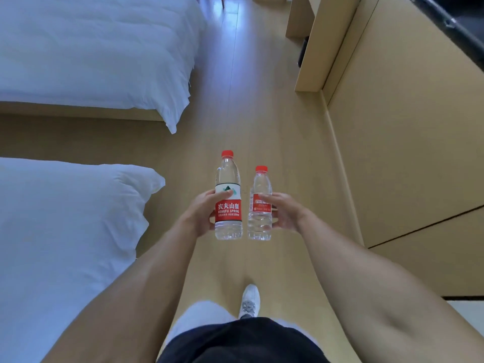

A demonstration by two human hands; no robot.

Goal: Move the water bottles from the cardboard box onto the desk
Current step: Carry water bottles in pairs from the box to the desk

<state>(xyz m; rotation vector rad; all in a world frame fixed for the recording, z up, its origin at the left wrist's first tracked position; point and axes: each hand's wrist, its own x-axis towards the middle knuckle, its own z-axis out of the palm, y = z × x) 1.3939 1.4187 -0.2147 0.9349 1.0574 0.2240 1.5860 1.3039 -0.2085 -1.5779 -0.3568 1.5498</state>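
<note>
Hands are both stretched forward at the middle of the view, each one closed around a water bottle. The left hand [203, 213] wraps the taller bottle [228, 197] from its left side, with the thumb lying across the white part of the label. The right hand [284, 212] holds the shorter bottle [259, 205] from its right side, and its fingers cover the right part of the label. Both bottles are of clear plastic, full of water, with red caps and red labels; the taller one carries the words "NONGFU SPRING" under white Chinese characters. Both stand upright, long axis vertical, caps up and pointing away from the person. They are side by side, just apart, in the air above the wooden floor [262, 113]. Two beds with white covers, the far bed [91, 53] and the near bed [65, 226], are at the left, and light wooden panels [406, 127] are at the right. Below, a white shoe [250, 301] stands on the floor.
</note>
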